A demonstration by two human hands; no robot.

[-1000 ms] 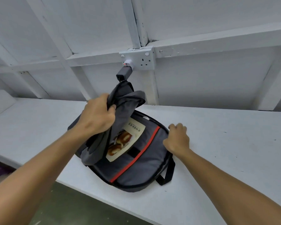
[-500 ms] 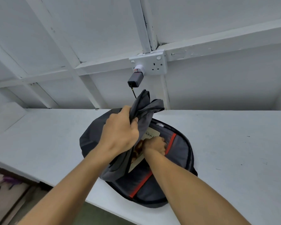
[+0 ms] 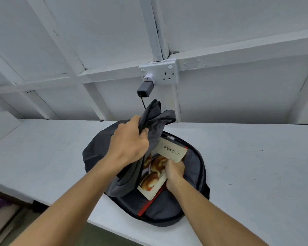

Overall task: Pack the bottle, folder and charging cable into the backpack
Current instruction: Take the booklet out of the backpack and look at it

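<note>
Dark grey backpack (image 3: pixel 194 167) lies flat on the white table (image 3: pixel 256 166), near its front edge, main compartment unzipped. Left hand (image 3: pixel 130 146) is closed around a bunched fold of the backpack's grey front flap (image 3: pixel 156 121), holding it raised toward the far side. Right hand (image 3: pixel 174 172) is inside the opening, fingers curled on the right edge of the folder (image 3: pixel 160 166), whose cover shows a photo of pastries and a beige printed panel. Folder sits partly in the compartment, tilted, its near corner over the red trim (image 3: pixel 146 206). On the far wall, a grey charger (image 3: pixel 144 89) is plugged into the left outlet of a white double socket (image 3: pixel 164 71); its charging cable (image 3: pixel 143 103) drops behind the raised flap. Bottle not visible.
</note>
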